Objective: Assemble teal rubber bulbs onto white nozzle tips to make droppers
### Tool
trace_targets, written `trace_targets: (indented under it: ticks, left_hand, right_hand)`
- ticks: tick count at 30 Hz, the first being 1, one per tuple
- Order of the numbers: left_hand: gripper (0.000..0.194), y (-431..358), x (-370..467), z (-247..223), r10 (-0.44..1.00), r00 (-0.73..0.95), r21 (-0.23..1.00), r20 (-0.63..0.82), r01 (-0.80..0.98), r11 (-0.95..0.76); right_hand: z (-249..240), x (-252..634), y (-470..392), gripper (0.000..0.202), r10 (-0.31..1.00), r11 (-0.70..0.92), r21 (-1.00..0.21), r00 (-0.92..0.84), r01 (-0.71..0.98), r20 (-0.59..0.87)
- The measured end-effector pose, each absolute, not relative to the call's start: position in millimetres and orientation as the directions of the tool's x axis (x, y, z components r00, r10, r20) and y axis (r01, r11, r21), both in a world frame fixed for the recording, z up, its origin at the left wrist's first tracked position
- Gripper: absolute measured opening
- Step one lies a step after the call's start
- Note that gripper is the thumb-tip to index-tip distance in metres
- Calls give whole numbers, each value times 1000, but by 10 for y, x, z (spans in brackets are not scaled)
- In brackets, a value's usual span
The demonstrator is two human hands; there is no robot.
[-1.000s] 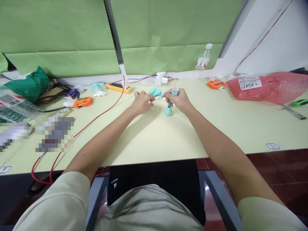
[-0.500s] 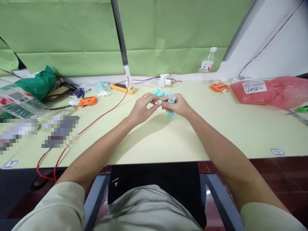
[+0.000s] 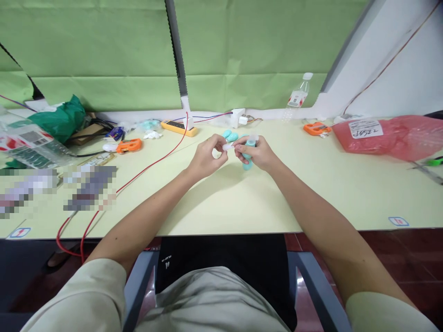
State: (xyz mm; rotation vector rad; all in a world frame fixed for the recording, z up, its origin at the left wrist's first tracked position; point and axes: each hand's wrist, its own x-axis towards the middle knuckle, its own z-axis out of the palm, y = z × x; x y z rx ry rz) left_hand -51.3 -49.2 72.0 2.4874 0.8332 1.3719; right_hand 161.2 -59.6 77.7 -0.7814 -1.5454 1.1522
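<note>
My left hand (image 3: pixel 208 157) pinches a small whitish translucent piece (image 3: pixel 227 147) between thumb and fingers. Close on its right, my right hand (image 3: pixel 258 152) has its fingers wrapped round a turquoise object with a clear, pale top (image 3: pixel 251 139); its thumb and fingertip also reach the small whitish piece. The lower end of the turquoise object (image 3: pixel 247 165) shows under the fingers. Just behind the hands, rounded turquoise pieces (image 3: pixel 231 136) lie on the table (image 3: pixel 214 207).
Along the back are a yellow multimeter (image 3: pixel 178 128), a white box (image 3: pixel 237 118) and a clear bottle (image 3: pixel 298 97). Orange tools (image 3: pixel 128 146) (image 3: pixel 316 129) lie on both sides. A red bag (image 3: pixel 391 136) is at right, a green bag (image 3: pixel 62 121) at left. A red cable (image 3: pixel 148 163) crosses the left side.
The hands have moved slightly apart, showing more of the whitish piece. The turquoise object in my right hand has tilted to the right. The whole view has shifted slightly.
</note>
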Motion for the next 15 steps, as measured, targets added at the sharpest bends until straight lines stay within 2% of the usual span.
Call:
trace_targets:
  ticks: [4,11,15]
  left_hand:
    - [24,-491,-502,694,533,443,425,721,326,-845]
    - [17,-502,-491,663,501,457,407,735,294,-865]
    - [12,-490,-499,653,500,444,387,743,325,-863]
  right_hand:
    - [757,1620,-588,31,892,330,-942,-307,-61,332]
    - [760,1615,-592,28,874,350,-935,-343,-51,346]
    - [765,1599,-591,31,888,353,-935,-301,-42,349]
